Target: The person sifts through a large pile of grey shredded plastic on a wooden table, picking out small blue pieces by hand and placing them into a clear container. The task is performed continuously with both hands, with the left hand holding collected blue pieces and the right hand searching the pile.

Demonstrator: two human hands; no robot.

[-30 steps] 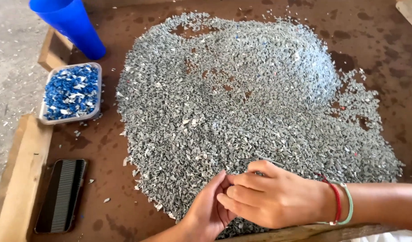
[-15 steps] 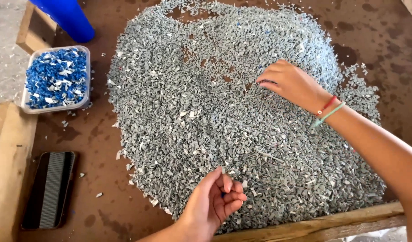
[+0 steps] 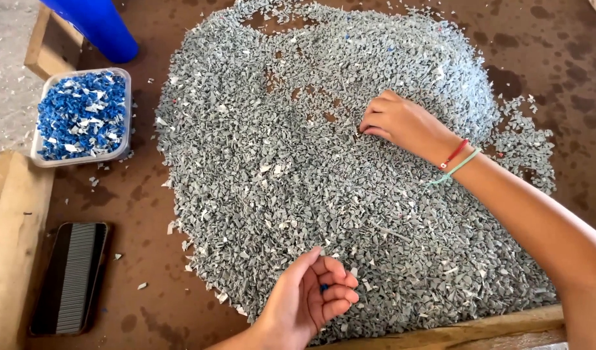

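**Two hands in a heap of grey plastic flakes**

The left hand (image 3: 307,301) lies at the near edge of the heap of grey plastic flakes (image 3: 324,162), palm turned up and fingers curled loosely inward, cupping a small blue chip (image 3: 324,287) against the fingertips. The right hand (image 3: 401,123) reaches out over the middle of the heap, its fingers bent down and drawn close together with the tips pressed into the flakes; whether anything is pinched between them cannot be told. On that wrist sit a red string bracelet (image 3: 455,153) and a pale green one (image 3: 463,163) just beside it.

The heap spreads wide over the brown tabletop (image 3: 557,58), thin enough in spots near its far side that the brown shows through. A few stray flakes lie scattered off its left edge.

Left of the heap, near its far end, stands a clear plastic tub (image 3: 82,116) filled with blue chips mixed with some white ones. Beyond the tub, further from the heap, a blue cylindrical container (image 3: 100,26) stands, cut off by the top edge of the view. Left of the heap's near end, a dark phone (image 3: 71,279) with a ribbed case lies flat, just beside a wooden plank (image 3: 12,246). Another wooden rail (image 3: 453,334) borders the heap's near edge.
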